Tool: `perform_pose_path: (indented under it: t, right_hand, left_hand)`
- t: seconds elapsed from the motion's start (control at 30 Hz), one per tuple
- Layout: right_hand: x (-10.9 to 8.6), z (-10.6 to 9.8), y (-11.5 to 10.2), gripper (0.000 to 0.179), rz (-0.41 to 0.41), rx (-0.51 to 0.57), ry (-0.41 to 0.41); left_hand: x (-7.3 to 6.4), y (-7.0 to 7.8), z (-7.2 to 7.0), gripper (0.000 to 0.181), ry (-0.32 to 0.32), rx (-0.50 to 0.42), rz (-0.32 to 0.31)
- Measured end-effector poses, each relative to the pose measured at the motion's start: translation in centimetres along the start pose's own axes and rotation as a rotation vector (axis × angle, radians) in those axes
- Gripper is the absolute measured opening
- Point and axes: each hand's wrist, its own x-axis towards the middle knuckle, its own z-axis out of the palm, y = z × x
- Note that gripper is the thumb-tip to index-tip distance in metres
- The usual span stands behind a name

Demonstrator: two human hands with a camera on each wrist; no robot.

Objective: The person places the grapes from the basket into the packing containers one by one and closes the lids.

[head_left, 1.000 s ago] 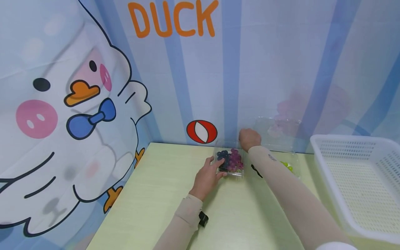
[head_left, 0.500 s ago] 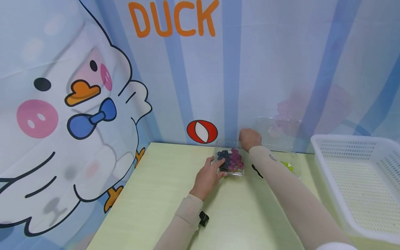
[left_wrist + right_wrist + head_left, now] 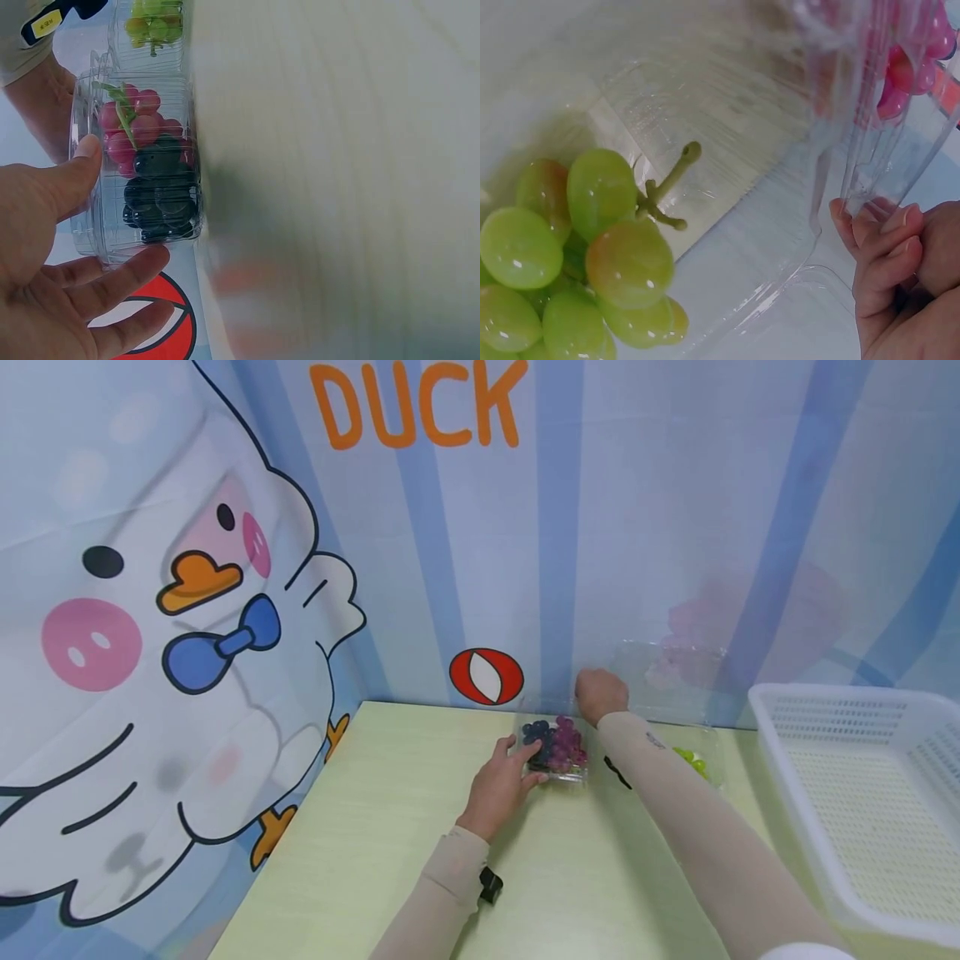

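Observation:
A clear plastic clamshell box [image 3: 88,225] stands at the back of the table, holding dark grapes [image 3: 537,733] and pink grapes [image 3: 567,745]. My left hand [image 3: 497,789] grips its near left corner, thumb on one side and fingers round the other. At the back right of this box, my right hand [image 3: 602,695] has curled fingers; in the right wrist view they pinch the clear plastic edge. Just right of it lies a second clear box [image 3: 711,739] with its lid up, containing green grapes [image 3: 600,255]. My right forearm partly covers that box in the head view.
A white plastic basket [image 3: 783,777] with perforated sides stands at the right. Behind the pale yellow table [image 3: 375,827] rises a blue striped wall cloth [image 3: 630,527] with a printed duck [image 3: 247,693].

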Motion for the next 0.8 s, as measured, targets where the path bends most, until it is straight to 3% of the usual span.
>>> perform_pose_path:
  t: [0.33, 0.8]
  right_hand:
    - [-0.13, 0.26, 0.24, 0.04, -0.01, 0.021, 0.008]
    - [-0.88, 0.73, 0.17, 0.025, -0.014, 0.03, 0.038]
  left_hand:
    - [0.15, 0.14, -0.01, 0.059, -0.02, 0.013, -0.024]
    - [0.11, -0.07, -0.06, 0.059, -0.023, 0.0, -0.013]
